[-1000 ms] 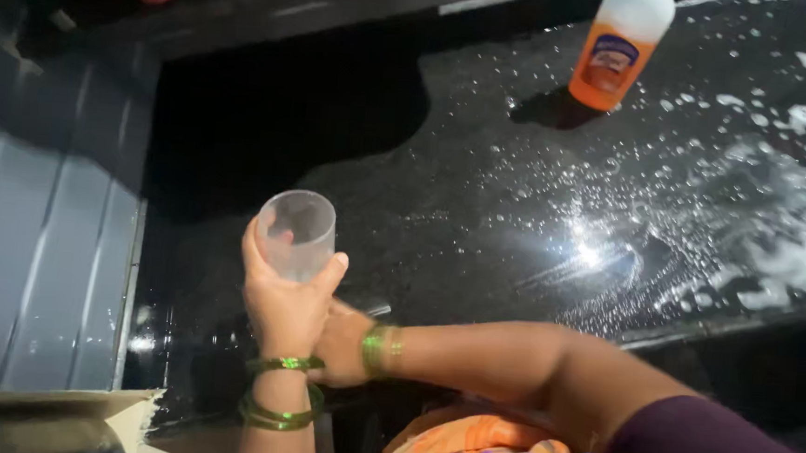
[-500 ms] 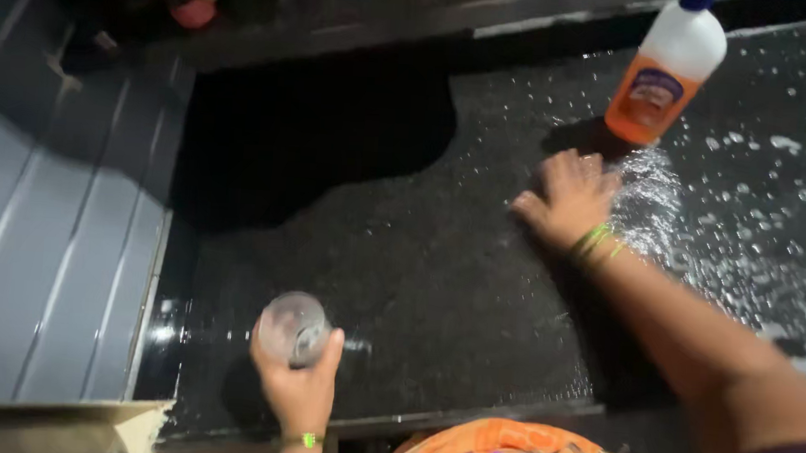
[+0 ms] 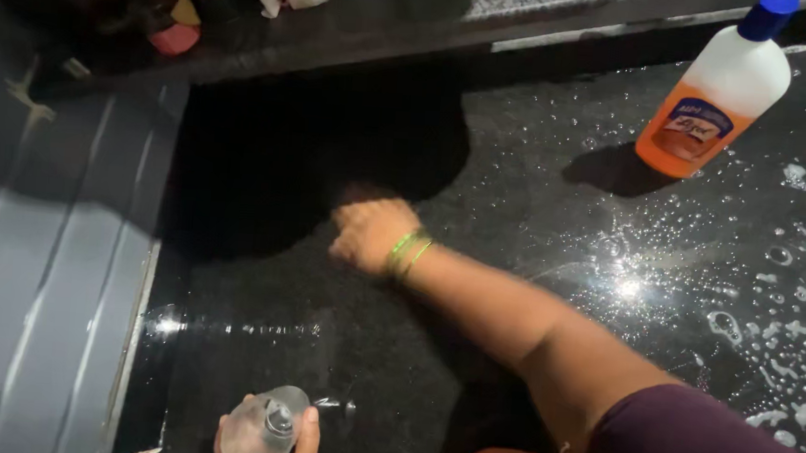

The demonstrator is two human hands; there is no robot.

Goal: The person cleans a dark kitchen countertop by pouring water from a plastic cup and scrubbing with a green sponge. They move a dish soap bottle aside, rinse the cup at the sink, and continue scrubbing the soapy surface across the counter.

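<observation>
Surface (image 3: pixel 340 344): big, black and shiny. The right part is wet, with white soap bubbles and drops on it.
Bottle (image 3: pixel 714 92): white on top and orange below, with a blue cap. It stands up on the far right of the surface, well apart from both hands.
Right arm: it reaches across the surface from the lower right, in a dark purple sleeve.
Right hand (image 3: pixel 370 234): it lies on the dark middle of the surface with the fingers curled down. If it holds something under it cannot be seen. Green bangles (image 3: pixel 408 253) sit on the wrist.
Left hand (image 3: pixel 301 449): low at the near edge, with the fingers wrapped around the cup.
Cup (image 3: pixel 260 428): small and clear. It is in the left hand, near the person's body and well apart from the right hand.
</observation>
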